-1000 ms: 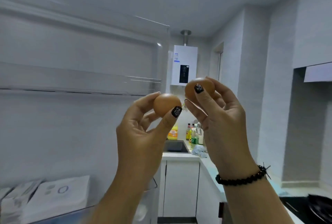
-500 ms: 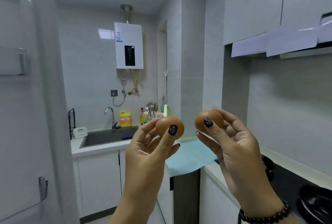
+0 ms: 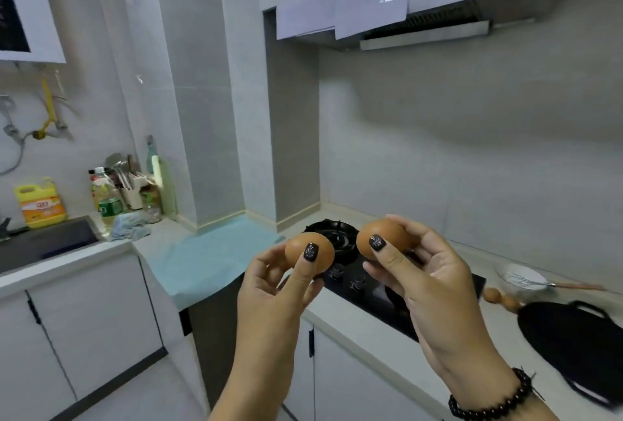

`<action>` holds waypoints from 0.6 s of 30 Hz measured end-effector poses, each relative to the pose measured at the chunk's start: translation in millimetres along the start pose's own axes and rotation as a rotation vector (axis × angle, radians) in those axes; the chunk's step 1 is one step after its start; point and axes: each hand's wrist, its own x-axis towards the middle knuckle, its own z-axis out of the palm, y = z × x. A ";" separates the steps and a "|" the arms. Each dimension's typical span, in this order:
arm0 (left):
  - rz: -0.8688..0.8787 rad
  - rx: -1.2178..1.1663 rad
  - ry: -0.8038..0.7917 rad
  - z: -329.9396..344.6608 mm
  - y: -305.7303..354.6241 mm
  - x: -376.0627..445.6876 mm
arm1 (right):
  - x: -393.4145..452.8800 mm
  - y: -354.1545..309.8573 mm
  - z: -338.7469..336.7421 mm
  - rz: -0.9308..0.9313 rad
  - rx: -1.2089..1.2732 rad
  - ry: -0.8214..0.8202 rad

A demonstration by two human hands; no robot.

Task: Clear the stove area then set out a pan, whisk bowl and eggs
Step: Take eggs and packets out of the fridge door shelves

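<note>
Two brown eggs up in the air, one per hand: left egg point(image 3: 308, 253) pinched in left hand point(image 3: 273, 289), right egg point(image 3: 382, 238) pinched in right hand point(image 3: 428, 285). Stove point(image 3: 340, 242) directly behind both hands. Whisk bowl point(image 3: 521, 277) and black pan point(image 3: 573, 343) right of right hand.

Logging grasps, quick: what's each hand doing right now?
Left hand: closed on a brown egg, held up in its fingertips.
Right hand: closed on a second brown egg.
</note>
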 end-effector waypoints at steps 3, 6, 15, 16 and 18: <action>-0.091 -0.023 -0.061 20.3 -26.8 16.2 | 11.9 6.4 -32.4 0.000 -0.041 0.148; -0.184 -0.041 -0.132 41.2 -56.8 34.1 | 25.6 12.6 -65.7 0.010 -0.087 0.289; -0.382 -0.026 -0.379 96.5 -135.5 120.1 | 97.0 31.0 -144.5 -0.057 -0.189 0.640; -0.397 -0.022 -0.413 102.6 -144.1 129.8 | 105.1 32.6 -150.4 -0.065 -0.196 0.669; -0.445 -0.025 -0.491 116.6 -163.5 148.8 | 120.8 38.5 -160.7 -0.071 -0.219 0.715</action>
